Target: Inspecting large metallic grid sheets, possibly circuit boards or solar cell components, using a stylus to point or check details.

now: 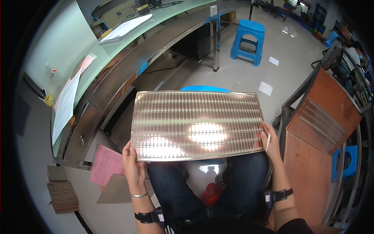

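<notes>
the left hand [133, 168] comes up from the lower edge on a nearly upright forearm and pinches the near left corner of a copper-coloured panel [167, 121], the thumb lying along the edge and the other fingers partly hidden. the right hand [272, 143] closes on the right edge of the panel, a little higher up than the left, its forearm slanting up and inward and its fingertips bent over the rim onto the patterned face. a thin white stick [268, 142] is tucked in that same hand, pointing upward (too small to tell what kind it is).

the panel is held up over the lap, above the knees of the dark jeans [171, 183], long sides running left to right, its face covered with rows of small slots and bright with glare in the nearer half. a bracelet [139, 194] circles the left wrist, and a black strap [282, 194] sits on the right forearm.

a pink sheet [104, 163] lies low beside the left hand. over to the right, a reddish-brown board [307, 171] stands near the right arm, and beyond the panel is a blue stool [249, 31].
</notes>
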Motion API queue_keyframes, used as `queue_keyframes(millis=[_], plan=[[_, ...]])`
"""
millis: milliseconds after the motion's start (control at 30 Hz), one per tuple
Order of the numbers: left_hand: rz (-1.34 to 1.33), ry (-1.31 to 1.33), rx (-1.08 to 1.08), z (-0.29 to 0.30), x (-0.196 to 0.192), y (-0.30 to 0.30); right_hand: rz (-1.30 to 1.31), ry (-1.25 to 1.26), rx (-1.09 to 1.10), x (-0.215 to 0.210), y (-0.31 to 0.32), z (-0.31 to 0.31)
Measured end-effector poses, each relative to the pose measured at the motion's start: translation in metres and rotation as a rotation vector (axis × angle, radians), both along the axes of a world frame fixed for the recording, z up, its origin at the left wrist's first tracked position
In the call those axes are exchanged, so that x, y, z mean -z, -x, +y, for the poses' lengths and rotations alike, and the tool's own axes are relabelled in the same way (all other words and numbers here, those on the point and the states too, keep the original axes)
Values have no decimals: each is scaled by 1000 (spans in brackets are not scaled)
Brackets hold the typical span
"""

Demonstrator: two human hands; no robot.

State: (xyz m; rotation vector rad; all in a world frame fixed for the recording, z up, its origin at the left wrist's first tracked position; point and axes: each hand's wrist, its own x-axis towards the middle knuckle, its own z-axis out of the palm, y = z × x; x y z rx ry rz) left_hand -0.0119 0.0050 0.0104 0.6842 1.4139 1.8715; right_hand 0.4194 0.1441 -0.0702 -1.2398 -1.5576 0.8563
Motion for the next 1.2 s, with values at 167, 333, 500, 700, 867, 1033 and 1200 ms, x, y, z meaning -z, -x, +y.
queue_keyframes(millis=[167,333,500,700,867,1033,1200], plan=[[-330,-175,52,-16,7,-12,463,296,-39,-16,-25,-7],[-415,-235,132,-9,2,-20,732,404,35,-43,-56,-26],[-494,-285,146,2,-3,-29,850,434,100,-34,-76,-32],[-496,-263,346,24,-22,-139,903,422,343,-35,-16,-49],[-644,-162,438,11,-4,-181,1153,596,-174,-48,41,-96],[-570,-128,461,17,-14,-153,1186,528,-206,-54,-9,-73],[-466,-19,494,19,-18,-134,1156,487,-540,-84,-17,-41]])
